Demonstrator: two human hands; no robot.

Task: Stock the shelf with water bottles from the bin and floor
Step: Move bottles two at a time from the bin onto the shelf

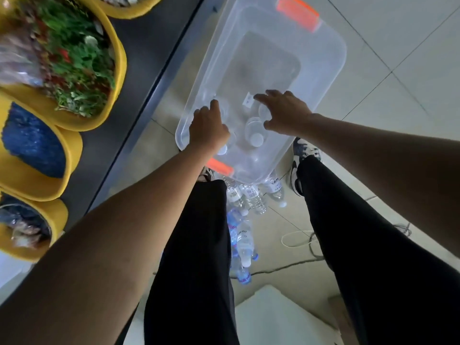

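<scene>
A clear plastic bin (323, 53) with orange handles lies on the tiled floor in front of me. Several water bottles (255, 135) with white caps stand at its near end. My left hand (207, 128) is inside the bin at the near left corner, fingers curled downward over a bottle top; what it grips is hidden beneath it. My right hand (283, 112) hovers over the bottles with its fingers spread, holding nothing. More water bottles (252, 195) lie on the floor between my legs, some with blue labels (234, 227).
The dark shelf (139, 58) runs along the left, holding yellow tubs (117, 78) of greens and other goods. My shoes flank the bin's near end. A white box (273, 314) sits below, and cables (296, 239) trail on the floor at right.
</scene>
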